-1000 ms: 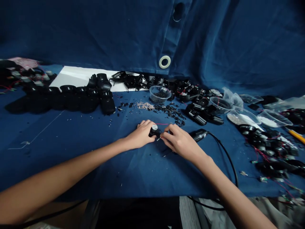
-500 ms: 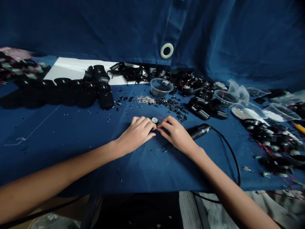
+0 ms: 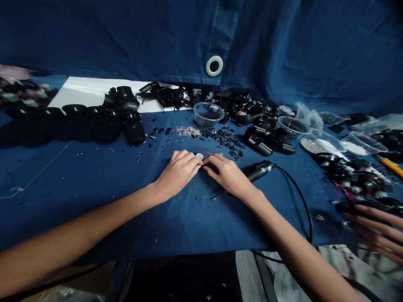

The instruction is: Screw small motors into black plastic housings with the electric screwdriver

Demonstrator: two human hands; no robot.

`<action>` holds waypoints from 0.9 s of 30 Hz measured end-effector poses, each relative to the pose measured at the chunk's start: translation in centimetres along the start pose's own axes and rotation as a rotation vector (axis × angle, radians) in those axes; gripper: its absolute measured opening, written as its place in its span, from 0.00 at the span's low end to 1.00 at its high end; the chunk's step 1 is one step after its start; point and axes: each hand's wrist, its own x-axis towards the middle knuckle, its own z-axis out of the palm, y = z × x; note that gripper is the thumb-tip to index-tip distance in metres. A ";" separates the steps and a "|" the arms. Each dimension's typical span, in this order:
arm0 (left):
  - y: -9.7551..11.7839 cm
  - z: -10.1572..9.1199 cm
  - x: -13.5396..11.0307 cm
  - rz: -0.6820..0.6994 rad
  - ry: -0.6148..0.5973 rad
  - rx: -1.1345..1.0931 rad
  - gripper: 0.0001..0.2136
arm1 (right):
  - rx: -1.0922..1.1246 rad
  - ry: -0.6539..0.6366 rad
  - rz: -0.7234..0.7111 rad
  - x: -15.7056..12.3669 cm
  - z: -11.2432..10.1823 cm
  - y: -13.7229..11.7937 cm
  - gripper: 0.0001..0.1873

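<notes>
My left hand (image 3: 180, 172) is closed, thumb and fingertips pinched at the edge of a small dark part with a round whitish motor-like end (image 3: 199, 155). Fingertips of my right hand (image 3: 229, 172) meet it from the other side, pinched on a thin red wire (image 3: 206, 165). Another length of red wire arcs behind the right fingers to a small pale piece (image 3: 221, 154). Most of the part is hidden by the fingers. Partly behind my right wrist lies a black corded tool (image 3: 260, 170) with a thin metal tip.
Small black pieces (image 3: 231, 144) and pale screws (image 3: 188, 131) lie beyond my hands, near a clear bowl (image 3: 208, 115). Black housings (image 3: 134, 128) line the left. Wired parts (image 3: 355, 178) and clear tubs fill the right. Another person's blurred hand (image 3: 380, 230) reaches in there.
The other person's hand has come in at the right edge. The camera view has shifted slightly. My two hands have drawn closer together around the part.
</notes>
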 end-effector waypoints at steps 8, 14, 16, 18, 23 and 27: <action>-0.1 0.4 0.1 0.026 0.024 0.093 0.09 | -0.254 0.544 0.469 -4.3 -2.2 -1.1 0.15; 0.1 0.4 0.4 0.064 -0.009 0.201 0.11 | -0.267 0.328 0.970 -7.6 -2.7 0.6 0.46; 0.0 0.2 0.6 0.088 -0.035 0.193 0.11 | -0.061 0.287 0.980 -7.6 -2.2 1.5 0.55; -0.5 -0.1 0.9 0.135 -0.072 0.151 0.11 | 0.118 0.299 1.024 -7.1 -1.7 2.1 0.60; -2.2 -0.9 0.8 0.259 -0.111 0.025 0.10 | 0.426 0.564 1.117 -6.6 -1.2 2.3 0.54; -2.7 -1.2 0.3 0.243 -0.091 -0.030 0.10 | 0.632 0.754 1.020 -7.1 -1.2 1.5 0.29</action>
